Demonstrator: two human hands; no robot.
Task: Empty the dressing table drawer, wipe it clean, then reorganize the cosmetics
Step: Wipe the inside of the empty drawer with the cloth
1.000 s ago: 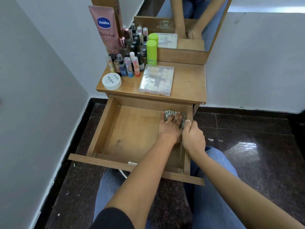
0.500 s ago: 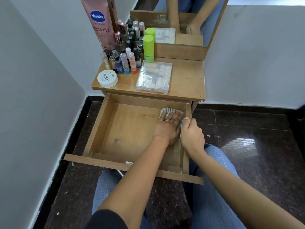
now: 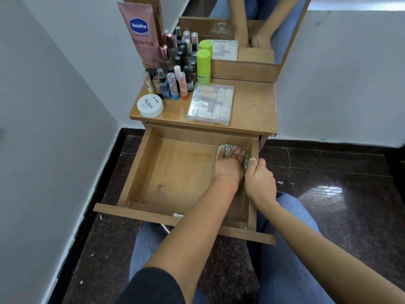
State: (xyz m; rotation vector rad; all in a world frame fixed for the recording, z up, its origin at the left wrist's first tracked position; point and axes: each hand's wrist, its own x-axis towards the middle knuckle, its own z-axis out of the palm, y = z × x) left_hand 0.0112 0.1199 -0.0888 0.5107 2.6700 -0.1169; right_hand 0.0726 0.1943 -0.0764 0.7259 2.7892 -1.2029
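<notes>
Pressing down with straight fingers, the left hand [image 3: 230, 165] holds the striped cloth [image 3: 223, 148] against the floor of the drawer [image 3: 131, 172], in its far right corner. The right hand [image 3: 259, 183] is clamped on the drawer's right wall, thumb on top of the edge and fingers curled down the outside, apparently to steady it. The two hands sit just beside each other, with the wall between them.

Over the last second almost nothing has shifted: the cloth stays in that same corner, moving only slightly, and the right hand keeps its grip. That suggests the corner is getting a thorough scrub and that wiping is still under way.

The drawer is pulled fully out and holds only the cloth. A dark mark shows on its near left floor, likely still to be wiped. The cosmetics wait on the table top [image 3: 252, 102]: small bottles [image 3: 173, 84], a green bottle [image 3: 203, 66], a white jar [image 3: 150, 105] and a clear box [image 3: 210, 104].
</notes>
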